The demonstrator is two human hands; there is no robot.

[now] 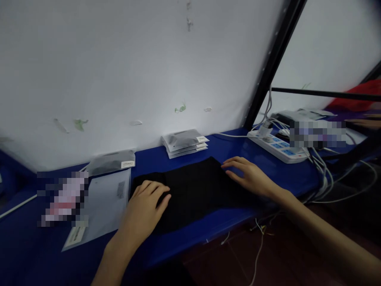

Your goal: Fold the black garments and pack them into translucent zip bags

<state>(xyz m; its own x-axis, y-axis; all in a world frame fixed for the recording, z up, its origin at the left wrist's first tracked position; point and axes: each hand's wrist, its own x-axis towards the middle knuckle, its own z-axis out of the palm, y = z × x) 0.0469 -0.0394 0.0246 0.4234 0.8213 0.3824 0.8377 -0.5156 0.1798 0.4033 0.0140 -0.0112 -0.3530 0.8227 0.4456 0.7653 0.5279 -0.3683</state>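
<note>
A piece of black cloth [190,194] lies spread on the blue table, its left end folded over. My left hand [147,206] rests palm down on that left end, fingers stretched out and thumb apart. At the cloth's right edge is my right hand [248,174], fingers extended and thumb spread, the fingertips at or just above the fabric. Neither hand grips anything that I can see. Beside my left hand lies a flat pale plastic mailer bag [107,202] with a printed label.
Several packed bags [184,143] are stacked by the wall, with another filled bag [110,163] left of them. A white power strip [276,147] with tangled cables [321,171] sits at right, near a black metal post [274,63]. The blue table's front edge [190,246] runs below the cloth.
</note>
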